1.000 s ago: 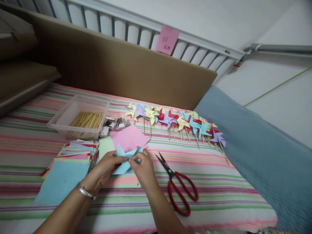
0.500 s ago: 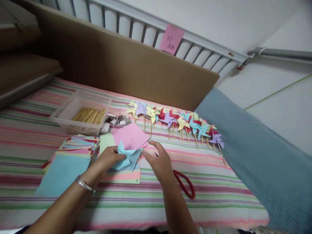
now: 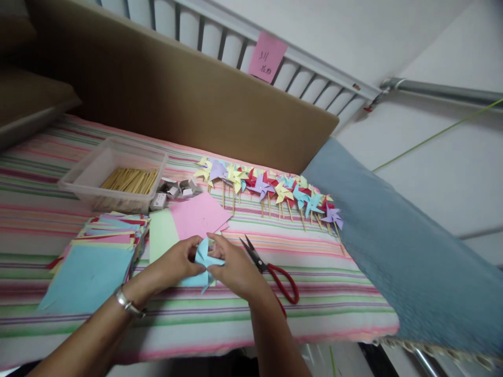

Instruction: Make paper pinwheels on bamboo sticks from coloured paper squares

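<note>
A light blue paper pinwheel [image 3: 204,256], its points folded inward, is held between both hands above the front of the table. My left hand [image 3: 184,259] pinches it from the left with thumb and fingers. From the right, my right hand [image 3: 231,264] grips its edge, thumb near the centre and fingers behind. Pink paper sheets [image 3: 198,214] and a pale green sheet [image 3: 162,235] lie just behind the hands. Scissors with red handles [image 3: 271,267] rest to the right of my right hand, their blades apart.
At left sits a stack of coloured paper squares [image 3: 88,272]. Behind it stands a clear plastic box [image 3: 106,196] of wooden sticks [image 3: 129,180], with small open boxes [image 3: 178,187] alongside. Several finished pinwheels on sticks [image 3: 261,187] lie in a row before a cardboard panel [image 3: 188,99].
My right hand has moved left and closed onto the paper, whose points are now gathered toward the middle. The scissors are more fully uncovered. The whole view has shifted slightly.
</note>
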Demonstrator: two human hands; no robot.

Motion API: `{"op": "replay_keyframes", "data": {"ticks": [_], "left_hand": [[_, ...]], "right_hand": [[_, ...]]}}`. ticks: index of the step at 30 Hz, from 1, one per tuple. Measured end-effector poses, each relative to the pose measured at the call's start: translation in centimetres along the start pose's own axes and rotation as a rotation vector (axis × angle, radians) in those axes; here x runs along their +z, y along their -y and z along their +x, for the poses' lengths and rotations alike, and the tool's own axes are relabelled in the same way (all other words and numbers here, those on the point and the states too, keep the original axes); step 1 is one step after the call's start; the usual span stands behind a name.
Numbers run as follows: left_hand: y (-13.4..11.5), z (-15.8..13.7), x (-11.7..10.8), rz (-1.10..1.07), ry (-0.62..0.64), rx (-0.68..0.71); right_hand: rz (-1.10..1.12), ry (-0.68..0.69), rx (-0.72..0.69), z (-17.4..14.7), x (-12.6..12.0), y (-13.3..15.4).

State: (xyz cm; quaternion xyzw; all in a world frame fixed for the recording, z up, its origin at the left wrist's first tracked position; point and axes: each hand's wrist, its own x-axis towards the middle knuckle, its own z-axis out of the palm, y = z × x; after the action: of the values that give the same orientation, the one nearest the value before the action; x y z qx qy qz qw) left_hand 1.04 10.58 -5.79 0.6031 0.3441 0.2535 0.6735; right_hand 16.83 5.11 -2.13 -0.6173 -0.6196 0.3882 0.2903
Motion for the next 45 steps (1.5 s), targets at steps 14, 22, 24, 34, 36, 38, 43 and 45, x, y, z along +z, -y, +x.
{"op": "replay_keyframes", "data": {"ticks": [14, 22, 24, 34, 36, 38, 43, 45], "left_hand": [[-1.0, -0.1, -0.3, -0.421, -0.318, -0.070], [-0.6, -0.6, 1.4, -0.678, -0.250, -0.114], [-0.6, -0.6, 1.3, -0.672, -0.296, -0.129], [-0.8, -0.3, -0.9, -0.596, -0.445, -0.178], [-1.1, -0.2, -1.6, -0.574, -0.502, -0.173], [-1.3, -0.3, -2.3, -0.556, -0.533, -0.157], [-1.4, -0.4, -2.7, -0.512, -0.515, -0.194], [-1.2, -0.4, -2.6, -0.499, -0.507, -0.213]], "right_hand": [[0.501, -0.200, 0.124, 1.9, 0.7, -0.8], [0.821, -0.408, 0.124, 2.7, 4.1, -0.4], [0.840, -0.412, 0.131, 2.8, 4.9, -0.4], [0.616, -0.349, 0.127, 2.3, 4.4, 0.1], [0.427, -0.395, 0.050, 1.9, 4.2, 0.2], [0.301, -0.403, -0.039, 1.6, 4.2, 0.1], [0.383, -0.284, -0.058, 1.5, 4.8, -0.4], [0.402, -0.293, -0.035, 1.6, 4.8, -0.6]]}}
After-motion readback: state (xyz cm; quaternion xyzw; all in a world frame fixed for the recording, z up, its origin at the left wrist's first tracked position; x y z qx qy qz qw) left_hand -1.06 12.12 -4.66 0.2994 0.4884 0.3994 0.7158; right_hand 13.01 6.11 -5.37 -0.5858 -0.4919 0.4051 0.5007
